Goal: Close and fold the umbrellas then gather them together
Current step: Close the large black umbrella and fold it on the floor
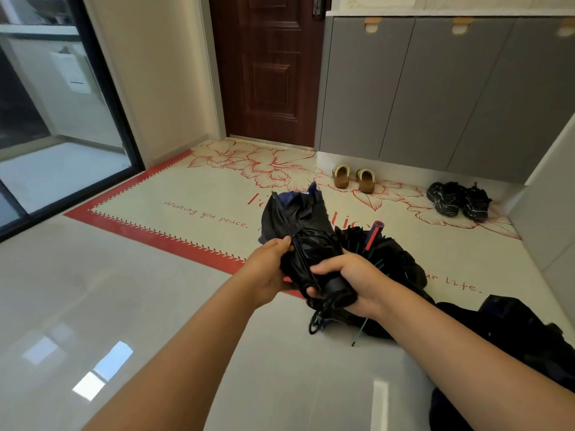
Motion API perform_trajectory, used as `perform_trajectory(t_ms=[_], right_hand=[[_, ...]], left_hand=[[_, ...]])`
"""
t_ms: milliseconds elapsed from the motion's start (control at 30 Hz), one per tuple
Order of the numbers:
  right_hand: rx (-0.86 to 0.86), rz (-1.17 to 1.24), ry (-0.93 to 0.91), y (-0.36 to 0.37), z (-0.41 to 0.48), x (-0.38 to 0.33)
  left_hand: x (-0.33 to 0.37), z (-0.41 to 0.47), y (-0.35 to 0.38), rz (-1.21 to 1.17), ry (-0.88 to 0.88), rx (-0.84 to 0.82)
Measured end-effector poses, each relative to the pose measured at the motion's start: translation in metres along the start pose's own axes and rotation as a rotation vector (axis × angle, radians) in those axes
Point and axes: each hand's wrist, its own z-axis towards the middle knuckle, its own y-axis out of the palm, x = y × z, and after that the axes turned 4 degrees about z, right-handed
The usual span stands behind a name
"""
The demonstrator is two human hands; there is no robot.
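Note:
I hold a collapsed black umbrella (306, 234) with a dark blue lining in both hands above the floor. My right hand (351, 279) grips its handle end, where a wrist cord dangles. My left hand (269, 264) holds the bunched canopy from the left side, thumb on the fabric. Behind it on the floor lies a second black umbrella (392, 259) with green ribs and a red-and-blue handle (375, 231), its canopy loose. A third dark umbrella (510, 325) lies on the floor at the lower right, partly hidden by my right forearm.
A cream floor mat (193, 194) with red flowers and lettering covers the entry before a dark wooden door (267, 70). Brown slippers (353, 178) and black sneakers (459, 199) stand by grey cabinets (435, 94). A glass sliding door (46, 113) is on the left.

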Motion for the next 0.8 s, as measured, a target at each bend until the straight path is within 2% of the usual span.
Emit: perform_trajectory(t_ms=[33, 100, 200, 300, 367, 433, 533, 667, 800], right_hand=[[-0.031, -0.027, 0.027, -0.003, 0.000, 0.000], [0.030, -0.202, 0.034, -0.006, 0.001, -0.005], [0.215, -0.751, -0.081, -0.009, -0.001, -0.016], [0.296, -1.007, -0.290, -0.014, -0.005, -0.017], [0.292, -1.047, -0.464, -0.015, -0.007, -0.013], [0.297, -1.097, -0.533, -0.014, -0.008, -0.012], [0.246, -1.145, -0.426, -0.015, -0.008, -0.009], [0.207, -0.987, -0.244, -0.020, -0.002, -0.006], [0.349, -0.945, -0.259, -0.019, 0.007, 0.005]], left_hand=[[-0.002, 0.000, 0.003, -0.019, -0.001, 0.016], [-0.004, 0.000, 0.007, -0.034, 0.007, 0.068], [-0.005, 0.003, 0.011, -0.068, 0.039, 0.106], [-0.003, 0.005, 0.016, -0.059, 0.077, 0.114], [-0.001, 0.006, 0.019, -0.050, 0.097, 0.128], [0.000, 0.007, 0.021, -0.046, 0.127, 0.153], [-0.002, 0.008, 0.025, 0.052, 0.179, 0.198], [-0.003, 0.004, 0.030, 0.197, 0.240, 0.232], [-0.002, 0.000, 0.036, 0.235, 0.258, 0.185]])
